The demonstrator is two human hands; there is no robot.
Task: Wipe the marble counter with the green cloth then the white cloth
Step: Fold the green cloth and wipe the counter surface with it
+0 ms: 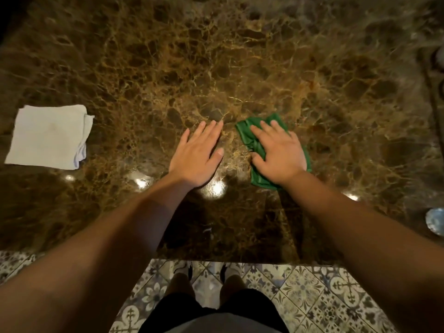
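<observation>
The brown veined marble counter (168,68) fills most of the view. My right hand (278,155) lies flat on the crumpled green cloth (247,133) near the counter's middle, with fingers spread over it and the thumb curled at the cloth's near edge. My left hand (197,155) rests palm down on bare marble just to the left of the green cloth, holding nothing. The folded white cloth (48,135) lies far to the left on the counter, apart from both hands.
The counter's front edge (216,257) runs across the lower part of the view, with patterned floor tiles (312,296) and my feet below. A shiny round object (434,221) sits at the right edge. Ceiling lights glare off the marble near my wrists.
</observation>
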